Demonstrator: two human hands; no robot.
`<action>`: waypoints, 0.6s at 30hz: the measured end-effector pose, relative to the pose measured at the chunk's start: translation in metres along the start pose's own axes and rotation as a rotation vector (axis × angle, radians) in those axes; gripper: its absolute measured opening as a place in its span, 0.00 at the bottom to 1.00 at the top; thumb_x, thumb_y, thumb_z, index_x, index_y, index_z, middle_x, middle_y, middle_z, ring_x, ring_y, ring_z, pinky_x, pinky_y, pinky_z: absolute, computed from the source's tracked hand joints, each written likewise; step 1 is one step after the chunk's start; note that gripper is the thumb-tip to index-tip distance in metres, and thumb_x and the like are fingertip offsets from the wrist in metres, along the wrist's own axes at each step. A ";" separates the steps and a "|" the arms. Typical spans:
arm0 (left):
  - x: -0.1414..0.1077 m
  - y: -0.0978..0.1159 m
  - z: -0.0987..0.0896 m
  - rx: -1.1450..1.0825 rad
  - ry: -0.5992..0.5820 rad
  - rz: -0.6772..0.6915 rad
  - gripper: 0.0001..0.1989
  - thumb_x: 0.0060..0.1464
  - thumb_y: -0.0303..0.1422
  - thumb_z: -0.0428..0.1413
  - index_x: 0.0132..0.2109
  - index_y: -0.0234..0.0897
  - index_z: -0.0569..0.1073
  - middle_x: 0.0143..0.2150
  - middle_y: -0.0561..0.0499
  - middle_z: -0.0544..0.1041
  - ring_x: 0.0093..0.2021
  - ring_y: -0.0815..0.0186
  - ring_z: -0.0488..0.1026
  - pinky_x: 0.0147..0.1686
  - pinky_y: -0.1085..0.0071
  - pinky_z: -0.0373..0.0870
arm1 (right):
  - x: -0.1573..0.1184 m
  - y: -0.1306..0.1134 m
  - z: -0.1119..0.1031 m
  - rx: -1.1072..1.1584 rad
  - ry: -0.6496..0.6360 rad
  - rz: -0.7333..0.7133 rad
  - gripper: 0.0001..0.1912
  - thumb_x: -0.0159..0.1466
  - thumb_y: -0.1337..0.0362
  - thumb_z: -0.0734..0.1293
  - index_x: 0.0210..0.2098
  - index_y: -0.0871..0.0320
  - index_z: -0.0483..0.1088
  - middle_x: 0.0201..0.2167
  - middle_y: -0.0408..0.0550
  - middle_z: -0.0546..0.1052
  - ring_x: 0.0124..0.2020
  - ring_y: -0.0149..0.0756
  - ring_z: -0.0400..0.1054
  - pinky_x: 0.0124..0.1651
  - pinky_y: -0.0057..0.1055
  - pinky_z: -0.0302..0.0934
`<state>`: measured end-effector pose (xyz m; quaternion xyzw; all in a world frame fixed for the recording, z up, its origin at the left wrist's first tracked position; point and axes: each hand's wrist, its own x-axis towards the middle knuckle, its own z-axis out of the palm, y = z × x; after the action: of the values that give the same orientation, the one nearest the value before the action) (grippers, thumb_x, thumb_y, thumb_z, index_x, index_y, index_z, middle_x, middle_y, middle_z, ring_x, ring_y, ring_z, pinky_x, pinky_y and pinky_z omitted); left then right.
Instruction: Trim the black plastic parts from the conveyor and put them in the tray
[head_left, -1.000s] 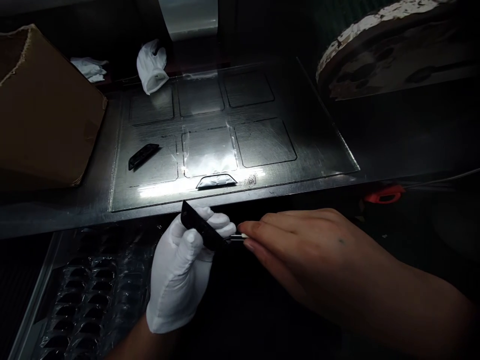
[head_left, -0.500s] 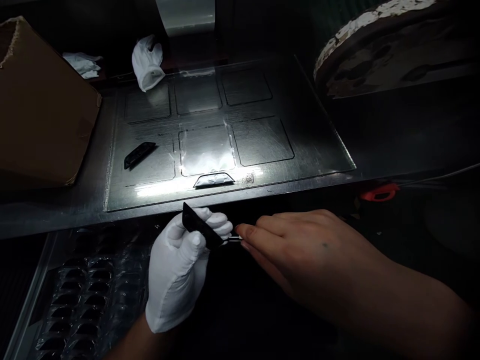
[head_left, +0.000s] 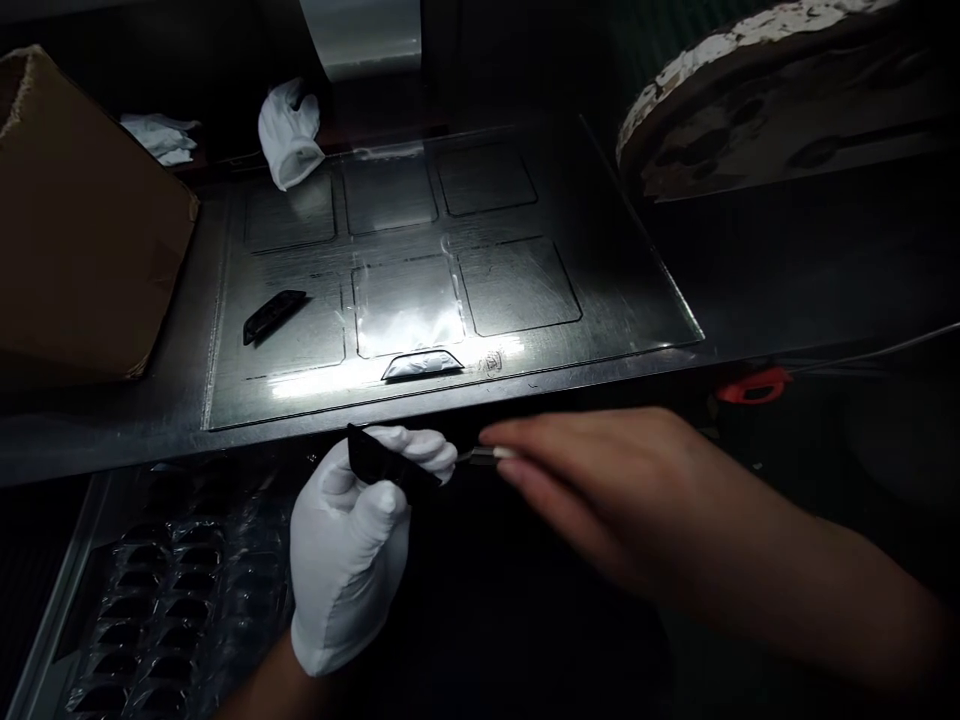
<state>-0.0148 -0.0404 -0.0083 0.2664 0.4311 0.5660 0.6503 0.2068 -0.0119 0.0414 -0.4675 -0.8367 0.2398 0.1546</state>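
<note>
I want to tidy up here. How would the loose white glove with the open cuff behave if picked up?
The white glove looks like thin cloth, so it is probably light and floppy. Its cuff gapes open, so it may hold some shape at first. The wrinkled fabric suggests little risk of slipping or breaking.

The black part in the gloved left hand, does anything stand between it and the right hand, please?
Yes: the slim tool in the right hand reaches into the gap, and fingertips of the gloved left hand lie near its tip, beside the black part. Nothing else visible intervenes.
</note>
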 end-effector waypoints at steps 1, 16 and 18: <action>0.001 0.001 0.001 -0.032 -0.018 -0.015 0.13 0.58 0.40 0.70 0.47 0.40 0.82 0.43 0.49 0.84 0.46 0.62 0.82 0.52 0.65 0.81 | 0.004 0.011 -0.002 -0.032 0.057 0.047 0.12 0.76 0.61 0.62 0.53 0.55 0.76 0.38 0.45 0.84 0.33 0.37 0.78 0.36 0.33 0.65; -0.002 -0.005 -0.004 -0.028 -0.137 -0.154 0.16 0.52 0.46 0.72 0.44 0.46 0.83 0.44 0.46 0.84 0.45 0.52 0.84 0.49 0.55 0.83 | -0.012 0.073 0.057 0.143 0.746 0.214 0.13 0.69 0.64 0.68 0.52 0.51 0.79 0.50 0.54 0.79 0.54 0.53 0.74 0.59 0.51 0.67; 0.000 -0.010 -0.010 0.130 -0.115 -0.250 0.17 0.50 0.47 0.73 0.42 0.44 0.83 0.48 0.42 0.84 0.45 0.48 0.84 0.48 0.55 0.83 | -0.042 0.069 0.091 0.610 0.582 0.395 0.07 0.68 0.61 0.70 0.44 0.50 0.82 0.41 0.49 0.83 0.44 0.46 0.78 0.50 0.44 0.71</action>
<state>-0.0183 -0.0437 -0.0209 0.2841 0.4588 0.4351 0.7207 0.2336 -0.0407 -0.0741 -0.5988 -0.5447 0.3588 0.4648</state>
